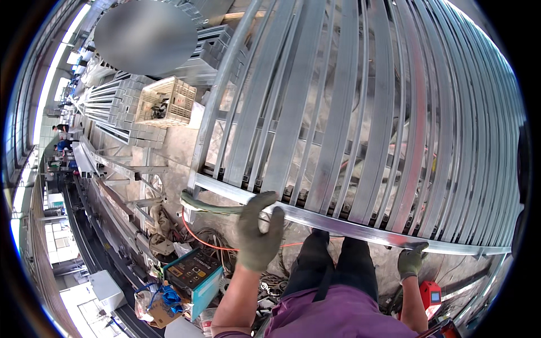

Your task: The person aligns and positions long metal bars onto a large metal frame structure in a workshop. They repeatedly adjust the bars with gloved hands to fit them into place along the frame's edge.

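A large rack of parallel silver metal bars [282, 135] lies before me, closed at my side by a bright metal rail [349, 225]. My left hand [259, 231], in a grey-green glove, is at the rail's near edge. Its thumb and fingers are spread apart in a curve, with nothing seen between them. A green tube [211, 208] runs along the rail and ends behind this hand. Farther right, my gloved right hand [411, 262] grips the rail from the near side, its fingertips at the edge. Part of that grip is hidden.
A cream plastic crate [165, 102] with dark parts stands left of the rack, by stacked metal profiles [115, 104]. At lower left is a machine with a turquoise side [194, 276]. An orange hose [194, 234] and cables cross the floor. A red box [433, 296] sits at lower right.
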Motion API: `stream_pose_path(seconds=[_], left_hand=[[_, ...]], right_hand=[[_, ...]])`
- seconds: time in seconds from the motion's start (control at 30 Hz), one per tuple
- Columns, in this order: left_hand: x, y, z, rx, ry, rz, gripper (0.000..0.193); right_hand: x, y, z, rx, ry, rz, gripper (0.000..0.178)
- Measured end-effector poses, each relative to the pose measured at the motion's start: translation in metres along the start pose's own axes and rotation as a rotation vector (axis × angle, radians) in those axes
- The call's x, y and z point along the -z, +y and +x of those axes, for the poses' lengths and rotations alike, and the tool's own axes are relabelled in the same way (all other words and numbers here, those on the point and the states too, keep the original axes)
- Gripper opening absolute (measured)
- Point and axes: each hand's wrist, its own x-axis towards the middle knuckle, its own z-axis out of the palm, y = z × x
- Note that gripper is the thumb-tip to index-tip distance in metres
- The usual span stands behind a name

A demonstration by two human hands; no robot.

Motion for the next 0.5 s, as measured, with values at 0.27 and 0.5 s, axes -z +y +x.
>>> stream_pose_path(seconds=[0.27, 0.5], left_hand=[[-0.034, -0.134, -0.056, 0.139, -0.427, 0.764, 0.078], [-0.004, -0.173, -0.040, 0.162, -0.250, 0.759, 0.071]], right_hand=[[0.023, -0.031, 0.000, -0.158, -0.077, -0.080, 0.107], [0.002, -0.006, 0.020, -0.310, -0.179, -0.022, 0.107]])
